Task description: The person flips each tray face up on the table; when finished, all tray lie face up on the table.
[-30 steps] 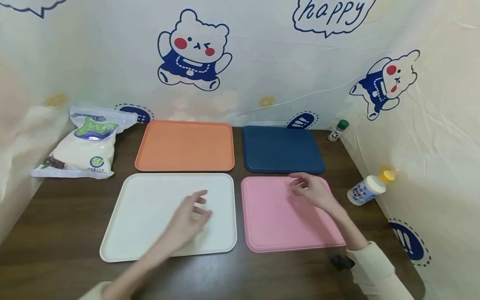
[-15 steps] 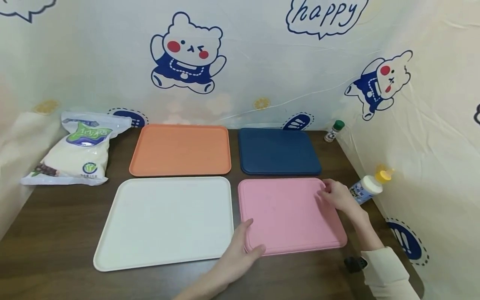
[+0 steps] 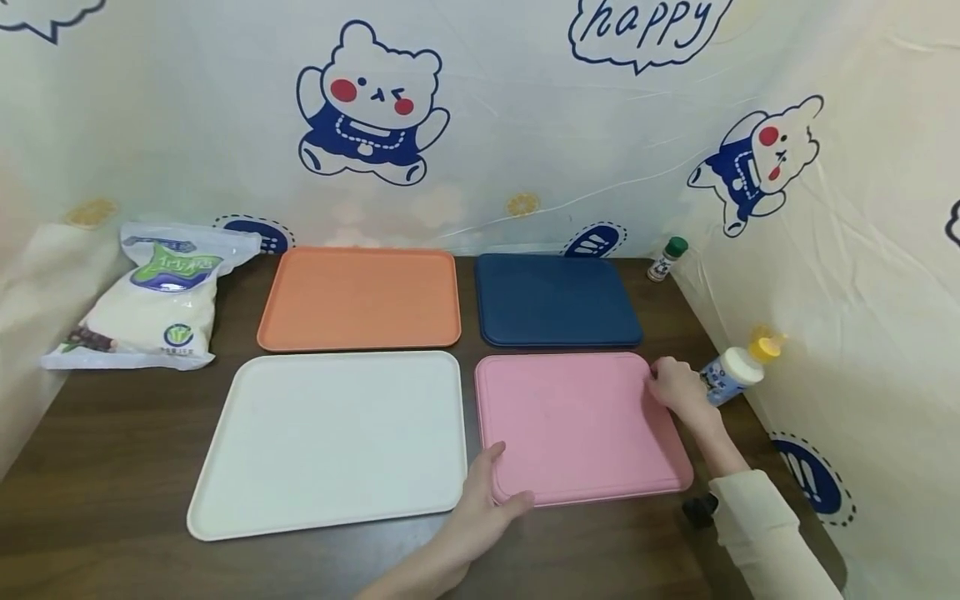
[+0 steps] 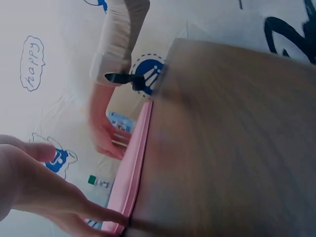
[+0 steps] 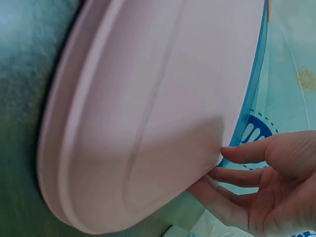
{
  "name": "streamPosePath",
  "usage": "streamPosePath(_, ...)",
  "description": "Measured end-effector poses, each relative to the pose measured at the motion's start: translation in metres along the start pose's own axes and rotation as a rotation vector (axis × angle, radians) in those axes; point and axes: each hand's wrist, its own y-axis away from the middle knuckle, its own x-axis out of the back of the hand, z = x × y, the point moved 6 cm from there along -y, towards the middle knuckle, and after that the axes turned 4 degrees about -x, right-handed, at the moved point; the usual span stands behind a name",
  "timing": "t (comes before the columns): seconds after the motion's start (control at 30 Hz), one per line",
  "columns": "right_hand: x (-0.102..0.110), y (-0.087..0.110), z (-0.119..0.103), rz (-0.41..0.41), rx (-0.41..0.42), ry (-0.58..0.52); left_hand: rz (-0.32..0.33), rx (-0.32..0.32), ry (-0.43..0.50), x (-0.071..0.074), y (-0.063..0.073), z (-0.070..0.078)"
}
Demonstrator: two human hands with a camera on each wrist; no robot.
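Observation:
A pink tray with a doubled rim lies flat on the table at the right front. My left hand is at its near-left corner, fingers stretched along the left edge and thumb at the front edge. In the left wrist view, a fingertip of the left hand touches the pink rim. My right hand is at the far-right edge. Seen from the right wrist, the thumb of the right hand lies over the rim with curled fingers against and below it, pinching the tray.
A white tray lies to the left, an orange tray and a dark blue tray behind. A filled bag sits at far left. Beside the right hand stands a yellow-capped bottle; a green-capped bottle is farther back.
My left hand has moved right, from over the white tray to the pink tray's near-left corner. The right hand has gone from above the pink tray to its right edge, where it now pinches.

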Motion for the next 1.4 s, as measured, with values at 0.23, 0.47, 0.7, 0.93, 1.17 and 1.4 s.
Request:
streamPosePath(0.23,-0.001,-0.003,0.009,-0.029,-0.034,-0.062,0.073,0.146,0.163,0.001,-0.007,-0.001)
streamPosePath(0.47,-0.004,-0.001,0.015,-0.037,-0.057,-0.11,0.143,0.162,0.429,0.004,-0.012,0.004)
streamPosePath(0.7,-0.004,0.0,0.013,-0.035,-0.036,-0.141,0.229,0.101,0.498,0.01,-0.008,0.013)
streamPosePath(0.93,-0.009,-0.003,0.011,-0.118,-0.041,-0.252,0.175,0.075,0.517,0.023,-0.008,0.018)
streamPosePath(1.17,-0.014,-0.003,0.004,-0.25,-0.054,-0.451,0.163,-0.027,0.441,0.038,-0.009,0.034)
streamPosePath(1.4,-0.02,0.0,-0.014,-0.372,-0.038,-0.55,0.161,-0.102,0.421,0.054,-0.004,0.058)
